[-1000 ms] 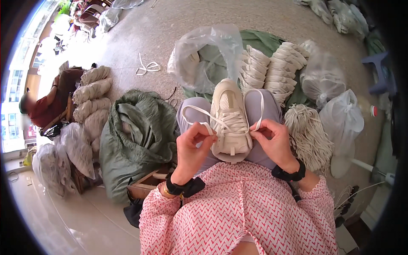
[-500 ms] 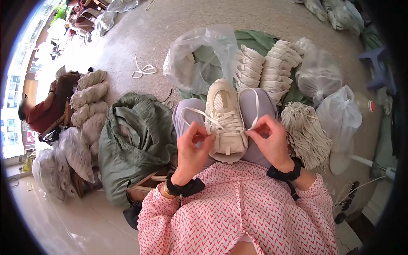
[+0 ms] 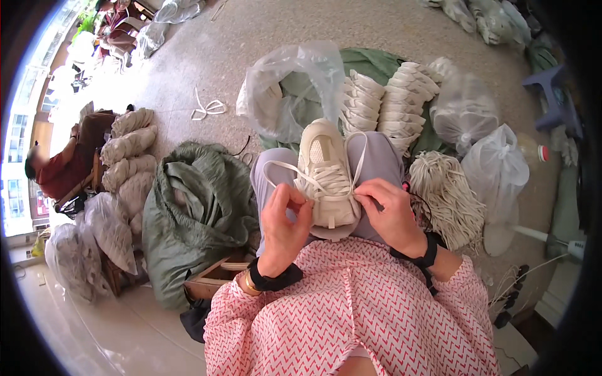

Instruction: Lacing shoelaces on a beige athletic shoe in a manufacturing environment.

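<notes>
On the lap (image 3: 384, 156), both hands (image 3: 283, 225) (image 3: 391, 216) pinch laces (image 3: 331, 178) along the shoe's (image 3: 337, 212) edges, floor (image 3: 251, 31) stretching beyond.

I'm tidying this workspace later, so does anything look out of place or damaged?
A single thin white shoelace lies loosely looped on the speckled grey-brown floor, ahead and to the left, well apart from the thick bundle of cream cords at right, so it may be stray. I see no spill or obvious damage.

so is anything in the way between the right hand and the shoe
Nothing visible: the right hand is close beside the cream shoe, pinching its lace with no other object between them.
</notes>
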Demonstrator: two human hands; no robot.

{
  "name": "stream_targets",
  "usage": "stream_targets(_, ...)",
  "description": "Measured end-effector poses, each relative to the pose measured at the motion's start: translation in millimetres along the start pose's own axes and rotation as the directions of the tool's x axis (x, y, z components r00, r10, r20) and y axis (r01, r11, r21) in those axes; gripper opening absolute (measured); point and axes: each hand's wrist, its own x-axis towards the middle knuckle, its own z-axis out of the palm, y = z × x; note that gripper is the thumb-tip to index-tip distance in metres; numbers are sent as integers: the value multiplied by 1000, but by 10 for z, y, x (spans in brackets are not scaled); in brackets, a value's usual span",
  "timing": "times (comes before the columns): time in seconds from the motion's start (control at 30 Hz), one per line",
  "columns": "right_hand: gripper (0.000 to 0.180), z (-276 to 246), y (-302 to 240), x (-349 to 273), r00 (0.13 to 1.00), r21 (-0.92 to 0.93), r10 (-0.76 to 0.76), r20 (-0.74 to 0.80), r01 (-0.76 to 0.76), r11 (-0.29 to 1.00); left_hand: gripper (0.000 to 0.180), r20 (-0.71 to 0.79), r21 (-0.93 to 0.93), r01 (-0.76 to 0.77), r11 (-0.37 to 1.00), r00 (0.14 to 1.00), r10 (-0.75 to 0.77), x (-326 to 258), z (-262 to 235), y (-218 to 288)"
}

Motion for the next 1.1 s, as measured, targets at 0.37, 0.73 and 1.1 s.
stream_targets(0.37,28,-120,-138,-74,995,-121,-90,-39,84,989,17,25,240,-177,955,984,176,17,-29,61)
stream_targets(0.73,20,18,-128,-42,973,60,230,15,-230,971,12,81,246,-204,947,979,189,-17,-55,64)
stream_targets(1.1,21,-28,-160,-67,984,-253,-113,135,145,957,22,190,349,-322,880,944,270,-41,-80,181)
